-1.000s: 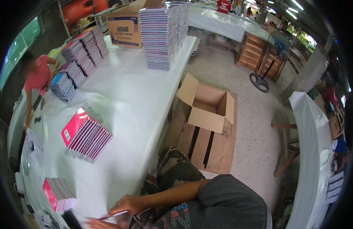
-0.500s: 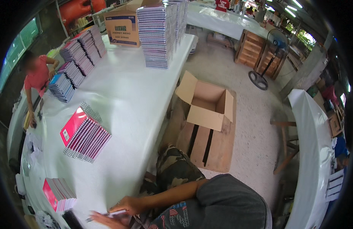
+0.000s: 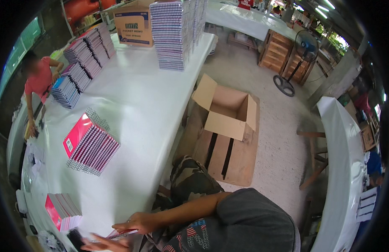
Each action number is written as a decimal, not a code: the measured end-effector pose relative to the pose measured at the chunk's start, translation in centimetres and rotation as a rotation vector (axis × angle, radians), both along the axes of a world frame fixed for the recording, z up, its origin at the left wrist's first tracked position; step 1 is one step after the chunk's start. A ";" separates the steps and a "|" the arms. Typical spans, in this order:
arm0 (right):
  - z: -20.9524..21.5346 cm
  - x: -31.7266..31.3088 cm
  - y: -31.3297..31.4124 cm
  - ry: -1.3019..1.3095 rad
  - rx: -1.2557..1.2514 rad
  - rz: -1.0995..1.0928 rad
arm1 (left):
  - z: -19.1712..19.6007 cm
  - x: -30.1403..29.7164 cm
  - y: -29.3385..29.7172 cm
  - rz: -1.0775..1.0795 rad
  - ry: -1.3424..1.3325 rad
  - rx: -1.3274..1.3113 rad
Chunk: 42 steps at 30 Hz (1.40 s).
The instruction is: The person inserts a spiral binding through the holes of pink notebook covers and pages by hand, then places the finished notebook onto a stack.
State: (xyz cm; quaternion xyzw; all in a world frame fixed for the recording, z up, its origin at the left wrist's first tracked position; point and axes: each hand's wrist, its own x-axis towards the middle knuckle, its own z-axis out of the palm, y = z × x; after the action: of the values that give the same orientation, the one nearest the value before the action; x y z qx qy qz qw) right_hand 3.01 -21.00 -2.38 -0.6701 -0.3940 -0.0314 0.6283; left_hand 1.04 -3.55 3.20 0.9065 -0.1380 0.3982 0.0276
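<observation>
My right hand (image 3: 140,222) is closed on a thin notebook (image 3: 128,232) with a red edge, low over the near table edge. Beside it my left hand (image 3: 108,243) is blurred, its fingers reaching left; whether they grip the notebook or a wire spiral cannot be made out. Left of that hand lies a dark row of black binding wires (image 3: 76,239). A small fanned stack of red-covered pads (image 3: 63,212) stands just beyond. Further up the table is a larger stack of red spiral notebooks (image 3: 93,145), their wire bindings facing out.
A tall notebook stack (image 3: 171,35) and a printed carton (image 3: 133,28) stand at the table's far end. Rows of notebooks (image 3: 83,59) line the left, near a person in pink (image 3: 38,77). An open cardboard box (image 3: 226,126) rests on a wooden pallet (image 3: 240,168) beside the table.
My left hand has shifted left toward the black wires. The notebook in my right hand now shows a red edge where a pale one showed. The view has tilted slightly.
</observation>
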 end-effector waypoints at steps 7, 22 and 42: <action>-0.8 0.3 0.5 0.045 0.139 -0.043 | -6.2 -4.3 1.1 0.050 0.120 0.619; 5.6 3.3 -0.8 -0.394 0.077 -0.448 | 4.7 2.3 -7.2 -0.642 0.539 -0.691; 6.7 13.1 -5.5 0.348 -0.478 -0.298 | -3.9 13.9 -5.5 -0.535 0.940 -1.570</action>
State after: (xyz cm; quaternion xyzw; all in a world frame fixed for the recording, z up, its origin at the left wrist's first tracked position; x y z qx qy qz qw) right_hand 16.15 -26.51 4.32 -0.8442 -0.1745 0.0852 0.4996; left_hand 14.90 -9.07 -0.68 0.6351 -0.0089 -0.0474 0.7710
